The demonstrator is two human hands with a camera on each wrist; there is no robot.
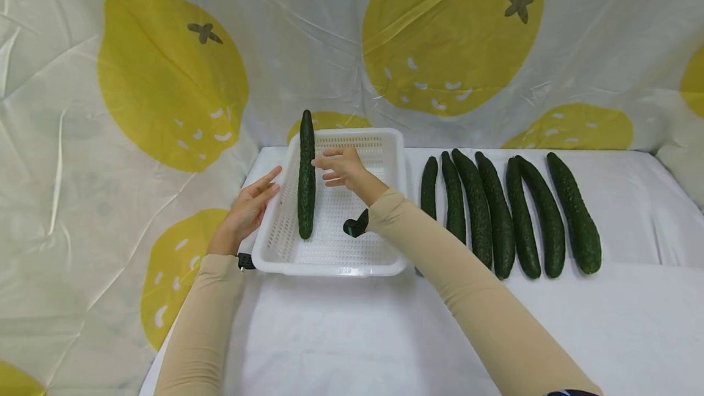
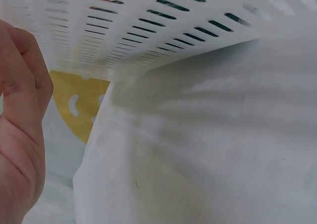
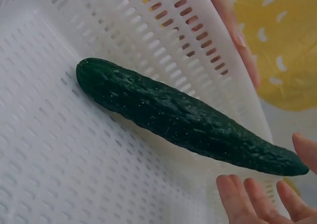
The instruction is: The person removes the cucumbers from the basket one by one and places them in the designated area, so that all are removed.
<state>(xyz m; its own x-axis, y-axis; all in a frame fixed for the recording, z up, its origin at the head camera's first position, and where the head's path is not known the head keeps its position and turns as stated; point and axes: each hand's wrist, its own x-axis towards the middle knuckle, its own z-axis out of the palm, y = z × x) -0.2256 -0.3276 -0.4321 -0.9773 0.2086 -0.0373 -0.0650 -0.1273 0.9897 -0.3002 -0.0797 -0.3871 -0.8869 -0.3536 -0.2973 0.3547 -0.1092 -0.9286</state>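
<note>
A white perforated plastic basket (image 1: 345, 271) stands on the table, and one green cucumber (image 1: 306, 182) lies in its left part. The cucumber's near end is down in the basket; its far end reaches past the back rim. My right hand (image 1: 343, 170) is over the basket just right of this cucumber. In the right wrist view, its fingers (image 3: 255, 199) and thumb are spread about the cucumber's (image 3: 183, 117) narrow end, without gripping it. My left hand (image 1: 247, 209) is at the basket's left side, fingers extended beside the rim; whether they touch it is hard to tell.
Right of the basket, several cucumbers (image 1: 500, 219) lie side by side on the white-covered table (image 1: 632, 322); the right forearm partly hides some. A lemon-print cloth (image 1: 308, 35) hangs behind and to the left.
</note>
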